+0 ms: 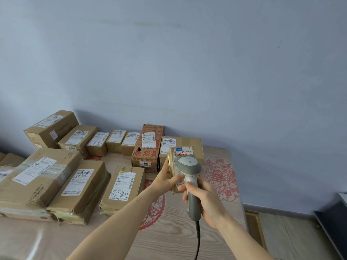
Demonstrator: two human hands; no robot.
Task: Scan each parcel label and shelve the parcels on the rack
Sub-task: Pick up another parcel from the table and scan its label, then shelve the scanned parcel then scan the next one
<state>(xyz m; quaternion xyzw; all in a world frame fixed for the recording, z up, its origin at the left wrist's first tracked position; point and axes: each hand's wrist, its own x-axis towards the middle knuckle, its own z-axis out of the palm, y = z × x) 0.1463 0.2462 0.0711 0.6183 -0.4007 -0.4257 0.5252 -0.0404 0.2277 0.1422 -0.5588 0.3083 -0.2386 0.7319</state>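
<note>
From my head camera, I hold a small parcel (180,166) up in front of me, above the table (178,231), with my left hand (170,180). The fingers are curled around its left edge and the thumb lies on its face. My right hand (201,201) is closed around the handle of the grey scanner (189,177), and the head of the scanner points at the label (183,152) on the top part of the parcel. A red line of light falls across this label.

I judge this parcel to be light, because one hand carries it by the edge alone. It is cardboard, so it should be stiff enough, but its corners look worn and the tape may be a little slippery. It is better to take it by the two long sides and keep the label free.

The other parcels (78,186) lie in rows on the table, well apart from my hands, most with the label upward. The table has a pale wood pattern with red paper-cut decorations (222,175) under a shiny cover. Behind it is a plain blue-grey wall (187,62). I cannot see the rack.
</note>
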